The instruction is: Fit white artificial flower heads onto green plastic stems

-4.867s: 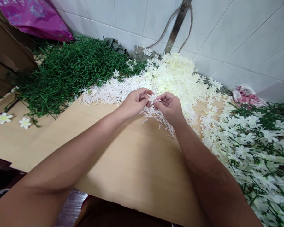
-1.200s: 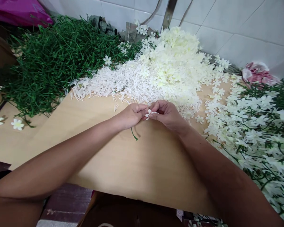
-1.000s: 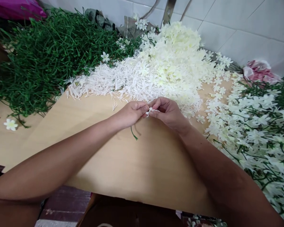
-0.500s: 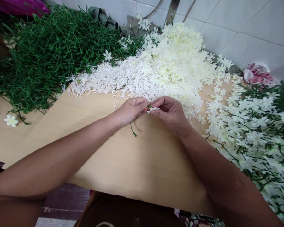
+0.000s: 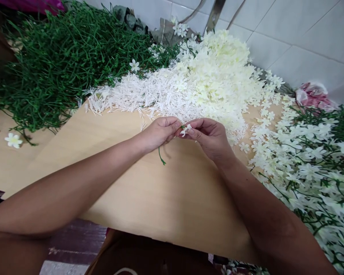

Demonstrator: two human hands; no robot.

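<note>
My left hand (image 5: 162, 133) pinches a thin green plastic stem (image 5: 161, 156), whose lower end hangs down below the fingers. Fingertips of my right hand (image 5: 208, 136) are closed on a small white artificial flower (image 5: 185, 130) at the stem's upper tip. Both hands meet above the tan board (image 5: 149, 191). Just behind them lies a heap of white stamen pieces (image 5: 160, 91), which runs into a pile of cream-white blossoms (image 5: 218, 68). How far the flower sits on the stem is hidden by my fingers.
A large mound of green stems (image 5: 63, 65) fills the back left. Flowers on stems (image 5: 312, 160) are heaped at the right. One loose blossom (image 5: 13, 140) lies at the left. A pink-and-white plastic bag (image 5: 315, 95) rests by the tiled wall (image 5: 304, 34).
The white flower in my right fingers has turned, and its petals now show more plainly at the stem tip. My left hand keeps its hold on the stem. The view has shifted slightly.
</note>
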